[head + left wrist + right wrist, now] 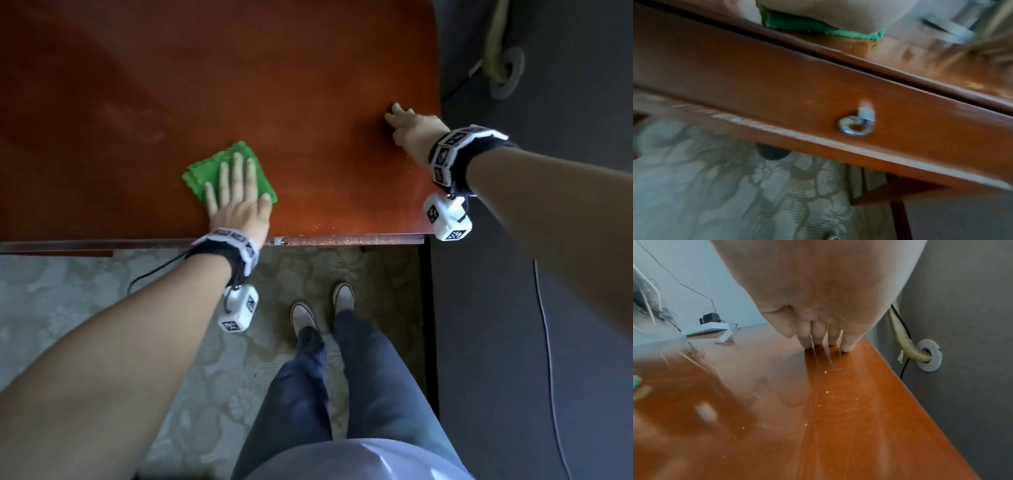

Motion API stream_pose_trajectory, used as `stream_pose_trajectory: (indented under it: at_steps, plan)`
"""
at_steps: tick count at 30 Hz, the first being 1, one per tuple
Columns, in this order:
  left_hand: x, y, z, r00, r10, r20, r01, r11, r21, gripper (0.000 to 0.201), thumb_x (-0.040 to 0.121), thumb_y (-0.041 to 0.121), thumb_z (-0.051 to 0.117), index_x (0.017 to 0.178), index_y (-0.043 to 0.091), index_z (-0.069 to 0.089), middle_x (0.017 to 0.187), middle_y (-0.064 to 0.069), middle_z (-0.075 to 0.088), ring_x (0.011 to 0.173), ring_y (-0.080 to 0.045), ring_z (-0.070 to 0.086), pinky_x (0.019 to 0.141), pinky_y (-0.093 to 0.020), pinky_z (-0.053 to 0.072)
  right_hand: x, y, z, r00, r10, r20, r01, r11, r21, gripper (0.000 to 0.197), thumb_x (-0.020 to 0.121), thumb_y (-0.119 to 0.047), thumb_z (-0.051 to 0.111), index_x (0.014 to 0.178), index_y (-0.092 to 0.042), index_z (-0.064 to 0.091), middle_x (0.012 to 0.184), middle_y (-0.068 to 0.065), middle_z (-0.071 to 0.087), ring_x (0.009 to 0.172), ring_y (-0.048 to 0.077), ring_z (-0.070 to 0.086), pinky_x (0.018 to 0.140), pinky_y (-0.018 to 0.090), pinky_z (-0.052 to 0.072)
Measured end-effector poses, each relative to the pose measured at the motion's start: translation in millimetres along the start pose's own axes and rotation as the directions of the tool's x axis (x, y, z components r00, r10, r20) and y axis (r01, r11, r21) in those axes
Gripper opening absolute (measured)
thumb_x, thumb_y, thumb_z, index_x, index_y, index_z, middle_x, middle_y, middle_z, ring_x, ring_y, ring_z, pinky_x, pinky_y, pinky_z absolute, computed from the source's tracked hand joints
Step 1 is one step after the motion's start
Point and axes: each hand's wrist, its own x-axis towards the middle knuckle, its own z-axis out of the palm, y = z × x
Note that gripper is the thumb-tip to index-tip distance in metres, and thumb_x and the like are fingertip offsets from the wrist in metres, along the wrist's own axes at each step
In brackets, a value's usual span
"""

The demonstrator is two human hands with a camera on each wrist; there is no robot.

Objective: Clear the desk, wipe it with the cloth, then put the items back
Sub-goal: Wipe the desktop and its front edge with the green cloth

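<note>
A folded green cloth lies on the glossy reddish-brown desk near its front edge. My left hand presses flat on the cloth with straight, spread fingers. From the left wrist view only the cloth's edge shows under my palm. My right hand rests on the desk by its right edge, straight fingertips touching the wood, holding nothing. Small pale crumbs dot the desk surface behind the right hand.
A white power strip with a black adapter and cables sits at the desk's far edge. A grey wall with a pipe through a round fitting borders the right. A drawer front with a metal ring pull lies below the desk edge. My feet stand on patterned carpet.
</note>
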Motion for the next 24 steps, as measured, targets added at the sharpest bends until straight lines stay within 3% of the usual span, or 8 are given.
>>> stream_pose_trajectory:
  at_steps: [3,5,8,11,13,17,21,24]
  plan:
    - [5,86,7,0.97,0.241,0.024,-0.242,0.97,0.015,0.068,0.097,0.043,0.027,0.157,0.024,0.002,0.165,0.003,-0.003,0.151,-0.02,-0.001,0.12,-0.05,0.002,-2,5,-6,0.997,-0.072,0.008,0.072,0.991,-0.115,0.058,0.097,0.01,0.042,0.152,-0.004,0.027,0.163,0.017,0.004,0.148,0.034,0.016,0.115,0.045,0.028]
    - [-4,155,12,0.902,0.426,0.072,-0.427,0.904,0.006,0.066,0.098,0.044,0.024,0.157,0.023,0.004,0.165,0.002,-0.003,0.151,-0.022,-0.002,0.12,-0.051,0.0,-3,11,-9,0.994,-0.111,0.0,0.11,0.985,-0.13,0.06,0.097,0.008,0.042,0.153,-0.005,0.025,0.162,0.017,0.007,0.146,0.034,0.023,0.113,0.045,0.03]
    - [-21,231,16,0.793,0.578,0.194,-0.589,0.808,0.0,0.057,0.097,0.041,0.029,0.151,0.024,0.034,0.164,0.003,0.009,0.151,-0.021,-0.001,0.119,-0.051,0.0,-2,13,-16,0.989,-0.145,0.007,0.144,0.974,-0.172,0.06,0.098,0.006,0.041,0.153,-0.006,0.024,0.162,0.019,0.01,0.138,0.039,0.036,0.106,0.047,0.038]
    - [-25,241,16,0.754,0.62,0.219,-0.638,0.77,0.017,0.05,0.097,0.04,0.033,0.139,0.023,0.053,0.16,0.003,0.025,0.151,-0.019,0.007,0.119,-0.049,0.006,-4,16,-27,0.983,-0.181,0.042,0.186,0.954,-0.235,0.055,0.102,0.0,0.035,0.154,-0.009,0.02,0.162,0.019,0.012,0.137,0.04,0.036,0.107,0.047,0.036]
    - [-17,220,12,0.753,0.629,0.191,-0.646,0.762,0.037,0.056,0.099,0.04,0.03,0.151,0.021,0.032,0.163,0.002,0.013,0.151,-0.018,0.006,0.12,-0.048,0.006,-5,19,-30,0.983,-0.177,0.039,0.181,0.959,-0.219,0.049,0.105,-0.007,0.032,0.153,-0.007,0.023,0.16,0.019,0.019,0.135,0.039,0.038,0.106,0.044,0.037]
    - [15,127,-1,0.975,0.212,0.069,-0.214,0.977,0.016,0.062,0.101,0.043,0.02,0.156,0.028,-0.003,0.164,0.008,-0.007,0.151,-0.014,-0.003,0.121,-0.045,0.0,-10,24,-29,0.994,-0.109,-0.013,0.11,0.993,0.038,0.047,0.108,-0.027,0.027,0.149,-0.006,0.036,0.158,0.011,0.029,0.14,0.034,0.034,0.111,0.036,0.029]
    - [3,16,-8,0.984,-0.164,0.073,0.168,0.985,-0.044,0.062,0.102,0.043,0.02,0.156,0.027,-0.006,0.163,0.008,-0.011,0.151,-0.017,-0.005,0.121,-0.05,0.003,-5,21,-1,0.999,-0.047,-0.025,0.052,0.974,0.22,0.059,0.105,-0.036,0.03,0.157,-0.013,0.014,0.165,0.006,0.001,0.151,0.028,0.004,0.122,0.038,0.009]
    - [-18,36,1,0.971,-0.234,0.052,0.237,0.97,-0.053,0.064,0.102,0.042,0.022,0.157,0.024,-0.005,0.163,0.004,-0.013,0.151,-0.019,-0.007,0.121,-0.051,0.0,-5,15,27,0.999,-0.01,-0.043,0.017,0.987,0.158,0.07,0.103,-0.038,0.033,0.157,-0.012,-0.004,0.163,0.008,-0.017,0.15,0.029,-0.009,0.122,0.041,0.0]
